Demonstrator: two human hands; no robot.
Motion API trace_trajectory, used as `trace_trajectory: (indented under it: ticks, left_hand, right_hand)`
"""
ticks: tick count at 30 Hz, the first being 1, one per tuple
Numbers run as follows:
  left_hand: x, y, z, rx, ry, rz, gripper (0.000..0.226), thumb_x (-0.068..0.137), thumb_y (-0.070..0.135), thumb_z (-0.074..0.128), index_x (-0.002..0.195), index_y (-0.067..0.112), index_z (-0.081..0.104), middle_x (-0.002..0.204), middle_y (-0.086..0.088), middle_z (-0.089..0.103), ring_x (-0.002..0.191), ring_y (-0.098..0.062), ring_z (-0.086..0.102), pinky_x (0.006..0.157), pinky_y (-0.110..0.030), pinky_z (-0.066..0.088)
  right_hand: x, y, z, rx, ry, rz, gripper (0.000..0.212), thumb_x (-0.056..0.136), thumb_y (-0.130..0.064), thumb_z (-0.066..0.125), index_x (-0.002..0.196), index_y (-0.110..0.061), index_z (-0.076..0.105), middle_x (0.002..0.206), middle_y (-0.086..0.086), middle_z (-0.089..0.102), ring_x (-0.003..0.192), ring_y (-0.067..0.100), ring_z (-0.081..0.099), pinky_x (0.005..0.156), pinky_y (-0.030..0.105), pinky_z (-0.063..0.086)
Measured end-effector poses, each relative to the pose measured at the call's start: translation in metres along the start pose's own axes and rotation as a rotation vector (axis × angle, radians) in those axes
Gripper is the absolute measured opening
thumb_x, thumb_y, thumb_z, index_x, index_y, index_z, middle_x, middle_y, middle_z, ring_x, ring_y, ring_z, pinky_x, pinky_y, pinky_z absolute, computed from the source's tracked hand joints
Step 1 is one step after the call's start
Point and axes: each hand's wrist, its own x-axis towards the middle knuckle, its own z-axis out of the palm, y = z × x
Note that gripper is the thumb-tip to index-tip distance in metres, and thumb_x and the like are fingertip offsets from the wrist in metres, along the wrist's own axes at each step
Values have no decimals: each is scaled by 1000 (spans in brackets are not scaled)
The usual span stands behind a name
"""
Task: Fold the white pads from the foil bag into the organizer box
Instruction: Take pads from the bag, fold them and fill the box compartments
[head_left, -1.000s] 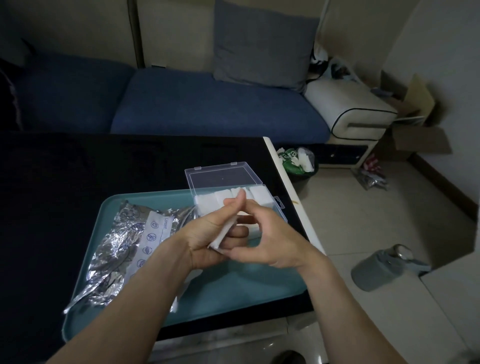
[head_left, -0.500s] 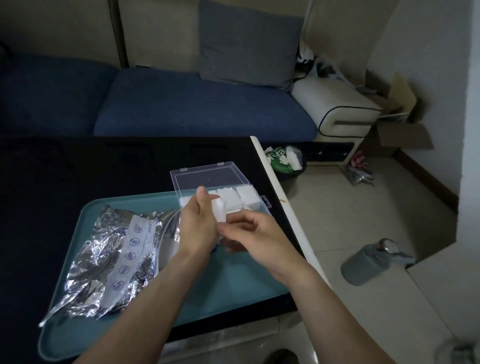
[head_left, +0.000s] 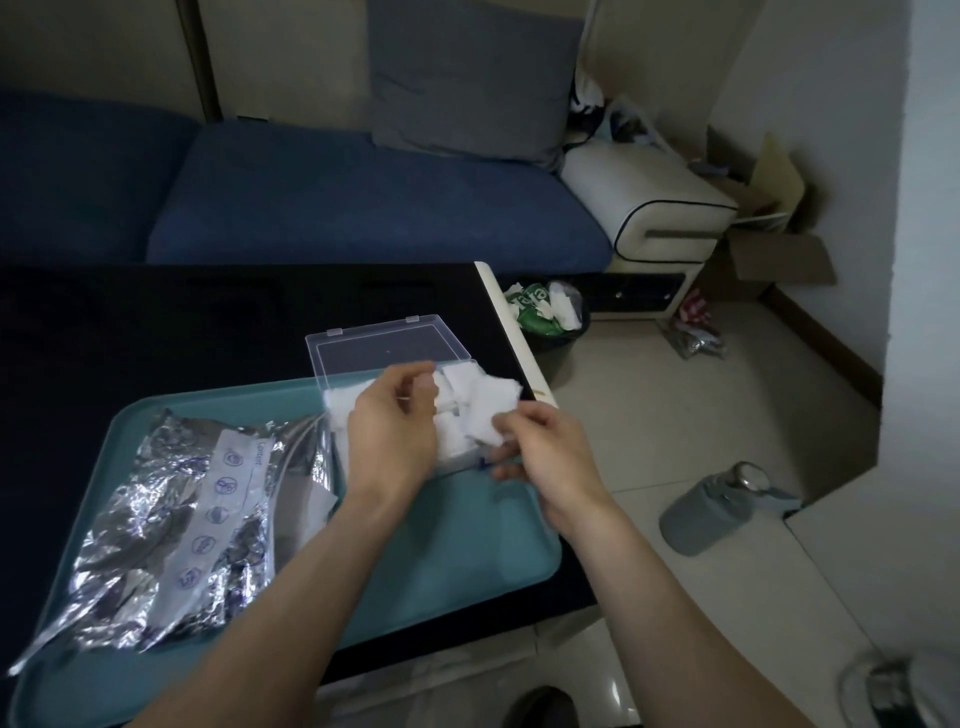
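Note:
The clear organizer box (head_left: 457, 452) stands on the teal tray (head_left: 467, 545) with its lid (head_left: 384, 345) laid open behind it. Several folded white pads (head_left: 457, 376) lie inside. My right hand (head_left: 545, 452) pinches the lower edge of a loose white pad (head_left: 491, 408) just above the box's right side. My left hand (head_left: 392, 431) is over the box's left half, with its fingers curled down on another white pad (head_left: 343, 402). It hides much of the box. The crumpled foil bag (head_left: 171, 519) lies on the tray's left part.
The tray sits on a black table (head_left: 156, 332) whose right edge runs just past the box. A blue sofa (head_left: 363, 197) stands behind. On the floor to the right are a waste bin (head_left: 550, 312) and a grey bottle (head_left: 711, 512).
Both hands moved from above the tray's middle to the box. The folded pad in my left hand went down to the box, and my right hand now holds a loose pad.

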Motion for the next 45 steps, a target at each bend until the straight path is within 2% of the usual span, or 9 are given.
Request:
trace_trajectory:
  ticks: [5, 10, 14, 20, 25, 28, 31, 34, 45]
  left_hand:
    - [19, -2, 10, 730, -334, 351, 58, 79, -10, 49, 115, 30, 68, 130, 6, 58, 123, -18, 44, 98, -32, 31]
    - [46, -3, 33, 1150, -703, 649, 56, 88, 5, 58, 134, 38, 54, 143, 3, 49, 134, -26, 30, 108, -42, 24]
    - [52, 9, 44, 1404, -849, 672, 52, 92, 10, 56, 138, 34, 51, 147, -12, 43, 141, -29, 20, 111, -47, 19]
    - [58, 9, 41, 1491, -930, 662, 48, 87, 0, 56, 126, 28, 61, 120, -5, 60, 128, -23, 41, 115, -57, 7]
    - [62, 1, 37, 1340, -702, 827, 39, 85, -2, 57, 108, 28, 69, 106, -2, 62, 112, -26, 52, 113, -46, 21]
    - [66, -8, 36, 938, -376, 757, 23, 91, 11, 61, 101, 27, 75, 97, 1, 69, 101, -22, 58, 98, -37, 41]
    - [47, 10, 26, 164, -95, 261, 11, 88, 13, 69, 91, 21, 76, 86, 8, 72, 82, -7, 64, 76, -19, 51]
    - [25, 26, 20, -357, -78, -309, 11, 83, 6, 76, 82, 17, 71, 81, 1, 72, 65, -9, 63, 60, -17, 52]
    - [-2, 0, -3, -284, -39, -382, 12, 81, 23, 80, 85, 17, 70, 82, -2, 70, 70, -10, 63, 64, -23, 51]
  right_hand:
    - [18, 4, -21, 254, 314, 86, 9, 93, -9, 58, 89, -6, 64, 67, 6, 57, 55, 13, 51, 50, 26, 48]
    - [20, 8, -21, 290, 363, 73, 9, 93, -8, 56, 87, -8, 63, 71, 5, 59, 59, 13, 51, 53, 27, 47]
    - [23, 8, -22, 302, 353, 91, 7, 93, -8, 59, 87, -8, 63, 71, 5, 59, 59, 13, 51, 53, 27, 47]
    - [25, 14, -20, 290, 350, 116, 7, 93, -8, 59, 86, -9, 63, 69, 5, 58, 56, 12, 51, 51, 26, 46]
    - [26, 14, -22, 304, 360, 103, 6, 92, -8, 60, 87, -8, 63, 69, 5, 59, 56, 12, 51, 51, 25, 45]
    - [28, 12, -21, 313, 373, 76, 5, 91, -9, 61, 89, -6, 65, 70, 4, 60, 58, 13, 53, 52, 25, 47]
    - [26, 11, -16, 310, 326, 62, 3, 90, -8, 62, 91, -5, 64, 69, 6, 61, 58, 14, 56, 54, 27, 48]
    - [22, 11, -5, 227, 223, 41, 1, 89, -4, 63, 89, -4, 62, 67, 8, 61, 55, 15, 57, 51, 28, 45]
    - [1, 5, 20, 123, -161, -51, 16, 91, -10, 71, 106, -5, 68, 89, 10, 76, 84, 23, 74, 66, 28, 56]
